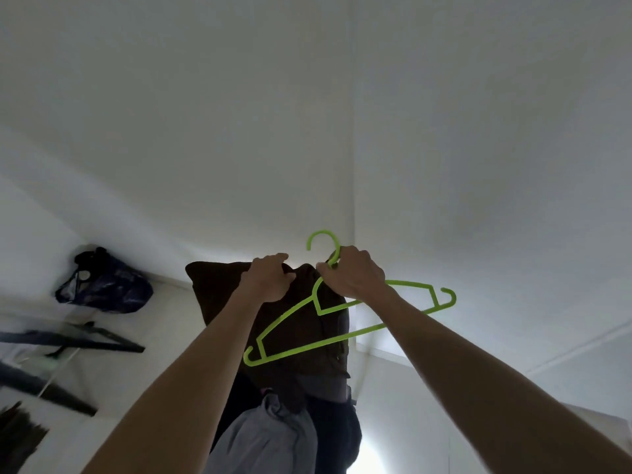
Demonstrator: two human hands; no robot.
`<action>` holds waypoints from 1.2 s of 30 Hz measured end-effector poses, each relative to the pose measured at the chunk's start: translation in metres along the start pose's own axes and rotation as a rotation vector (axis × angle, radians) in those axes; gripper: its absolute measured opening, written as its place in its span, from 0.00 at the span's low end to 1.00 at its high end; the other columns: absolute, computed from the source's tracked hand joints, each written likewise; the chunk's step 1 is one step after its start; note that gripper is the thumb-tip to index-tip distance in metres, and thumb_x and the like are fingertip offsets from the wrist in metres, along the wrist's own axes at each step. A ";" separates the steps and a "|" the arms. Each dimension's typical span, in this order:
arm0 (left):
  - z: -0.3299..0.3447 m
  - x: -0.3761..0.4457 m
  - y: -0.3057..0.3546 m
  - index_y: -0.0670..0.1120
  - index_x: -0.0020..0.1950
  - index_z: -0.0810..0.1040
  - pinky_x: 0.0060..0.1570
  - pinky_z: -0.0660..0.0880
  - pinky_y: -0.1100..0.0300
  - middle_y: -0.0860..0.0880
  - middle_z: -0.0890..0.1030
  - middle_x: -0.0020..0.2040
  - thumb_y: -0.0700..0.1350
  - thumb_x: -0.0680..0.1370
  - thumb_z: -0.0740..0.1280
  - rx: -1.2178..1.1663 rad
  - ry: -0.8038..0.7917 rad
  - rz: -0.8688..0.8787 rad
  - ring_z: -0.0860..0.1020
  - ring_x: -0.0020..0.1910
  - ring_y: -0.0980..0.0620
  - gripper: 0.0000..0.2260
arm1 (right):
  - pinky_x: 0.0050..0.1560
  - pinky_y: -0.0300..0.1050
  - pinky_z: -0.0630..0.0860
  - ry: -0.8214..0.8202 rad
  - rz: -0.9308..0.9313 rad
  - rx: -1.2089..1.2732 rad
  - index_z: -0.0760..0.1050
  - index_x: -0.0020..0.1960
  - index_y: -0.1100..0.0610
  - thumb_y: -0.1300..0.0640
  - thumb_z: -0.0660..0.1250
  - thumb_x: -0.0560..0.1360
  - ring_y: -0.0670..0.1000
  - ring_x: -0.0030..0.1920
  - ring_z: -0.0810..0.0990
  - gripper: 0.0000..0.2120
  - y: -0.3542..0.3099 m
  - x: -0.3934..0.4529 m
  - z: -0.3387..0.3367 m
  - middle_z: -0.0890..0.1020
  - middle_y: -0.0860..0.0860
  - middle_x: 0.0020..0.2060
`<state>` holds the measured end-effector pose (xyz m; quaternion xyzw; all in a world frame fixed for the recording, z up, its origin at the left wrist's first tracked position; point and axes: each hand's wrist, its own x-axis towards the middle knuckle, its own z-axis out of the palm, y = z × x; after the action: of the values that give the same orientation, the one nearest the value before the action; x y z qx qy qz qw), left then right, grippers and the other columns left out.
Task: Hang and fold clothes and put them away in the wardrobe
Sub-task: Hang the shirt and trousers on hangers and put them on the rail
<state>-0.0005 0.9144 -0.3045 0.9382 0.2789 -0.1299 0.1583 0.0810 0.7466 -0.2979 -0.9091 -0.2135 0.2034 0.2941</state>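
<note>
A lime-green plastic hanger is tilted in front of me, its hook pointing up. My right hand grips the hanger at the neck just under the hook. My left hand is closed on the top edge of a dark brown garment that hangs down behind the hanger. The hanger's left arm lies across the front of the brown cloth, and its right arm sticks out past my right wrist. A grey garment and more dark clothing hang below.
White walls meet in a corner straight ahead. A dark blue bag sits at the left. Black bars of a rack or hangers cross the lower left. A bright patch shows at the bottom centre.
</note>
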 end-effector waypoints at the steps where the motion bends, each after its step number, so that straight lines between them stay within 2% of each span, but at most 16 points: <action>1: 0.001 0.005 0.002 0.52 0.74 0.69 0.66 0.68 0.41 0.46 0.73 0.71 0.54 0.83 0.60 0.108 -0.019 -0.001 0.64 0.73 0.41 0.20 | 0.50 0.52 0.78 -0.029 -0.001 -0.009 0.77 0.53 0.55 0.36 0.61 0.71 0.58 0.48 0.80 0.24 0.002 0.008 0.007 0.80 0.53 0.46; 3: 0.003 0.018 0.008 0.54 0.65 0.77 0.62 0.68 0.42 0.48 0.76 0.65 0.53 0.83 0.59 0.201 0.006 0.010 0.67 0.69 0.42 0.14 | 0.50 0.53 0.79 -0.084 0.012 -0.016 0.77 0.50 0.55 0.35 0.60 0.69 0.57 0.47 0.80 0.25 0.007 0.024 0.019 0.80 0.52 0.44; 6: 0.005 0.032 0.012 0.51 0.58 0.80 0.61 0.70 0.46 0.49 0.78 0.59 0.47 0.82 0.61 0.133 0.042 0.029 0.74 0.62 0.44 0.10 | 0.51 0.53 0.78 -0.155 0.016 -0.031 0.76 0.51 0.54 0.34 0.61 0.68 0.57 0.48 0.80 0.24 0.012 0.037 0.026 0.79 0.51 0.45; 8: -0.002 0.036 0.012 0.45 0.56 0.81 0.57 0.74 0.51 0.46 0.80 0.55 0.43 0.82 0.61 -0.124 0.035 -0.016 0.78 0.58 0.43 0.10 | 0.53 0.54 0.77 -0.205 -0.018 -0.035 0.74 0.56 0.54 0.37 0.63 0.70 0.56 0.53 0.78 0.24 0.011 0.043 0.024 0.79 0.51 0.49; 10: -0.018 0.033 0.011 0.41 0.53 0.81 0.51 0.76 0.54 0.43 0.82 0.51 0.42 0.83 0.61 -0.442 0.021 -0.048 0.80 0.55 0.42 0.10 | 0.56 0.55 0.75 -0.248 -0.081 -0.029 0.69 0.65 0.53 0.39 0.67 0.72 0.56 0.56 0.75 0.28 0.007 0.047 0.019 0.77 0.50 0.53; 13: -0.051 0.010 0.009 0.37 0.50 0.81 0.56 0.79 0.47 0.39 0.83 0.49 0.42 0.84 0.61 -0.893 0.026 -0.032 0.82 0.51 0.40 0.12 | 0.51 0.48 0.75 -0.293 -0.171 0.104 0.66 0.69 0.52 0.46 0.73 0.70 0.52 0.51 0.77 0.32 -0.008 0.039 0.005 0.78 0.47 0.48; 16: -0.085 -0.023 0.014 0.37 0.47 0.79 0.52 0.79 0.48 0.41 0.82 0.43 0.41 0.84 0.61 -1.253 -0.012 0.048 0.81 0.44 0.44 0.11 | 0.45 0.44 0.74 -0.320 -0.230 0.202 0.75 0.55 0.58 0.58 0.73 0.70 0.50 0.43 0.79 0.15 -0.029 0.022 -0.007 0.80 0.50 0.41; 18: -0.106 -0.048 0.015 0.37 0.48 0.78 0.49 0.81 0.50 0.42 0.82 0.42 0.41 0.84 0.61 -1.373 -0.033 0.113 0.81 0.43 0.46 0.10 | 0.37 0.44 0.73 -0.241 -0.202 0.261 0.76 0.41 0.59 0.61 0.71 0.70 0.50 0.34 0.77 0.04 -0.047 0.005 -0.011 0.77 0.50 0.31; 19: -0.115 -0.060 0.013 0.37 0.48 0.79 0.47 0.81 0.52 0.43 0.83 0.42 0.41 0.84 0.61 -1.431 -0.057 0.146 0.82 0.43 0.46 0.10 | 0.34 0.43 0.71 -0.168 -0.178 0.293 0.75 0.36 0.58 0.62 0.69 0.69 0.48 0.29 0.75 0.04 -0.057 -0.005 -0.014 0.75 0.48 0.27; 22: -0.144 -0.102 -0.006 0.39 0.52 0.80 0.46 0.82 0.52 0.43 0.84 0.46 0.42 0.83 0.61 -1.566 -0.172 0.227 0.83 0.45 0.45 0.10 | 0.31 0.43 0.71 0.074 -0.192 0.382 0.77 0.38 0.60 0.62 0.66 0.68 0.48 0.27 0.74 0.02 -0.092 -0.044 -0.030 0.75 0.48 0.26; 25: -0.169 -0.151 -0.040 0.42 0.51 0.79 0.39 0.81 0.54 0.46 0.80 0.42 0.48 0.82 0.62 -1.485 -0.240 0.299 0.80 0.39 0.49 0.11 | 0.31 0.43 0.68 0.242 -0.264 0.542 0.75 0.36 0.60 0.69 0.64 0.68 0.48 0.26 0.71 0.06 -0.132 -0.111 -0.052 0.73 0.48 0.24; 26: -0.175 -0.164 -0.051 0.42 0.52 0.78 0.35 0.80 0.55 0.46 0.78 0.41 0.49 0.82 0.63 -1.387 -0.203 0.303 0.78 0.38 0.50 0.11 | 0.31 0.43 0.68 0.291 -0.306 0.586 0.74 0.35 0.60 0.71 0.63 0.68 0.48 0.26 0.71 0.09 -0.143 -0.132 -0.059 0.73 0.48 0.24; 28: -0.180 -0.190 -0.074 0.42 0.54 0.78 0.34 0.79 0.55 0.44 0.77 0.42 0.47 0.82 0.65 -1.132 -0.067 0.296 0.78 0.37 0.49 0.09 | 0.34 0.44 0.69 0.359 -0.414 0.643 0.76 0.37 0.64 0.70 0.60 0.67 0.51 0.29 0.72 0.06 -0.165 -0.179 -0.067 0.73 0.53 0.27; 30: -0.180 -0.218 -0.097 0.44 0.61 0.76 0.39 0.80 0.53 0.43 0.79 0.50 0.43 0.80 0.68 -0.919 0.037 0.308 0.78 0.44 0.49 0.11 | 0.33 0.41 0.68 0.377 -0.513 0.686 0.75 0.34 0.61 0.66 0.59 0.65 0.50 0.29 0.71 0.07 -0.192 -0.234 -0.071 0.72 0.51 0.27; 33: -0.173 -0.255 -0.114 0.51 0.77 0.62 0.54 0.78 0.48 0.43 0.73 0.66 0.37 0.76 0.72 -0.713 0.010 0.390 0.76 0.59 0.44 0.33 | 0.30 0.40 0.63 0.333 -0.615 0.738 0.67 0.29 0.55 0.64 0.59 0.63 0.47 0.27 0.64 0.07 -0.228 -0.306 -0.072 0.66 0.47 0.24; 36: -0.160 -0.298 -0.119 0.55 0.81 0.49 0.64 0.74 0.44 0.43 0.63 0.76 0.34 0.71 0.74 -0.568 -0.085 0.516 0.69 0.71 0.40 0.48 | 0.25 0.37 0.60 0.320 -0.618 0.882 0.63 0.24 0.53 0.64 0.57 0.61 0.45 0.22 0.61 0.11 -0.251 -0.366 -0.068 0.63 0.46 0.21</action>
<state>-0.2842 0.9241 -0.0854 0.8901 0.0515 -0.0420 0.4509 -0.2555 0.7152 -0.0018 -0.6146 -0.3175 0.0375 0.7212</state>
